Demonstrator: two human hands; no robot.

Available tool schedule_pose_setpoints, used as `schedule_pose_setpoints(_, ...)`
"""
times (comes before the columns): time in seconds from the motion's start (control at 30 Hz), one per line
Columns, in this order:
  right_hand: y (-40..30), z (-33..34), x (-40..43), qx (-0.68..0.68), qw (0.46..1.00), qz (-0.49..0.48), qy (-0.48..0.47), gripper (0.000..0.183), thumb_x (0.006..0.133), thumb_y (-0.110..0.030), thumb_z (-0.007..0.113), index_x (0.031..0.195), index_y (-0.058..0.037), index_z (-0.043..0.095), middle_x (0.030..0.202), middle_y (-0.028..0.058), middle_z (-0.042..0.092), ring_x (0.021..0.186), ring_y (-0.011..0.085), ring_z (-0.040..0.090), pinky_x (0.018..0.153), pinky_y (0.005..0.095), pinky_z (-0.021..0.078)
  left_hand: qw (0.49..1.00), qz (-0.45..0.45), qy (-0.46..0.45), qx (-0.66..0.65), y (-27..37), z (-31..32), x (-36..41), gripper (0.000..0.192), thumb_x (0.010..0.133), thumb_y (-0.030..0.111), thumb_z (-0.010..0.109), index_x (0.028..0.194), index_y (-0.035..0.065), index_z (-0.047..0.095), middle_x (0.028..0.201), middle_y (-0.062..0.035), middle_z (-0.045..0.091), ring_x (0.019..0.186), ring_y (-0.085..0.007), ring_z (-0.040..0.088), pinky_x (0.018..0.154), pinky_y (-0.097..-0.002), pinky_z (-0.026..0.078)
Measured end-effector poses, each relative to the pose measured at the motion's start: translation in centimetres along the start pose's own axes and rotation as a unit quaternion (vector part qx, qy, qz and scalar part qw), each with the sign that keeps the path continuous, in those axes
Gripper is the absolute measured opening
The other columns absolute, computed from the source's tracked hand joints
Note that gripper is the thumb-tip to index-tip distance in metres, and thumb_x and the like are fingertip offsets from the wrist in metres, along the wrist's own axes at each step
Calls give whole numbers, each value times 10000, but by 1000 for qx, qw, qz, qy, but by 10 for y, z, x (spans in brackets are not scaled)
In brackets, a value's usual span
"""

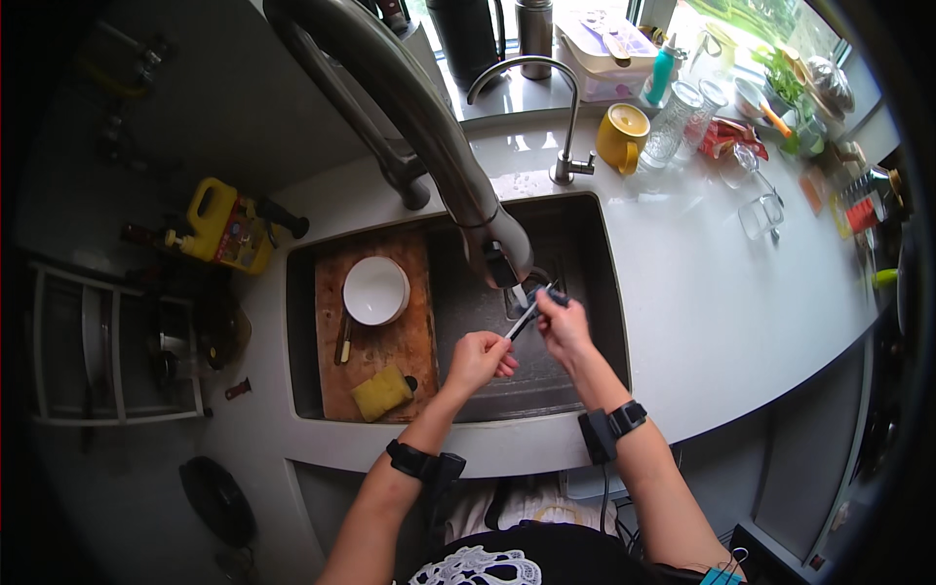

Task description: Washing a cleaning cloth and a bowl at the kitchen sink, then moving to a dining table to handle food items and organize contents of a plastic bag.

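Over the right part of the sink [468, 409], both of my hands hold a slender black-and-pale utensil [521, 322], possibly chopsticks. My left hand [481, 360] pinches its lower end. Around the upper end, my right hand [564, 329] is closed, with a dark piece [559, 297] showing at its fingers; what that piece is, I cannot tell. Water [520, 295] runs from the large metal faucet [504, 252] just beside this hand. On the left, a wooden cutting board [333, 387] carries a white bowl [376, 290], a yellow sponge [382, 393] and narrow-handled utensils [346, 349].
A smaller tap [567, 161] rises behind the sink, near an upturned yellow mug [621, 135] and glass bottles [669, 121]. A clear glass [760, 217] lies on the right counter [702, 314]. At left stands a yellow jug [227, 227].
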State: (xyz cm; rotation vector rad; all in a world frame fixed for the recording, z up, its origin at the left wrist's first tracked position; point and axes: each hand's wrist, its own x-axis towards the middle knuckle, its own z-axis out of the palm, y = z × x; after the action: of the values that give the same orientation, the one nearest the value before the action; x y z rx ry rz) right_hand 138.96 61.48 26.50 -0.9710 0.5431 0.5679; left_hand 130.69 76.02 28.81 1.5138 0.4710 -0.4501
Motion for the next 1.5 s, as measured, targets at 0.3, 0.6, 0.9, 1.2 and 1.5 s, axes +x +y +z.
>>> schedule_pose_setpoints(0.3,10,1,2,-44,997,29,52,192,778,-138,707,694,-87,542,579,-11,530,432,55,415,372,185,303,1000,8,-12,16,-7,10,-2,227,954,182,402,870,2,511,616,-110,608,402,-108,517,371,-199,367)
schedule_pose_setpoints(0.6,-28,-22,42,6,997,-39,73,146,824,-155,664,746,-78,567,614,-11,541,458,56,443,383,166,333,998,-26,-56,-29,-7,1,-3,206,948,174,429,914,9,547,678,-64,610,473,-77,531,429,-175,405)
schedule_pose_setpoints(0.9,23,2,-8,-81,994,36,-65,139,813,-140,662,741,-53,581,620,12,568,493,88,515,445,201,384,991,-57,-55,-107,-2,1,6,239,956,209,425,992,13,557,741,-84,623,563,-95,574,518,-188,457)
schedule_pose_setpoints(1.2,-5,-12,22,-87,995,-39,8,161,813,-154,671,708,-62,591,605,-19,549,479,51,463,416,185,345,962,-153,-76,-211,-10,1,-10,281,962,203,415,1104,-11,527,949,-138,630,776,-166,633,689,-268,546)
schedule_pose_setpoints(1.5,34,-1,-6,-116,992,42,-26,107,796,-91,661,742,-47,580,612,5,547,468,69,451,420,202,357,986,-86,-76,-124,-33,-8,-9,229,962,187,400,952,26,563,631,8,498,501,-61,436,477,-198,421)
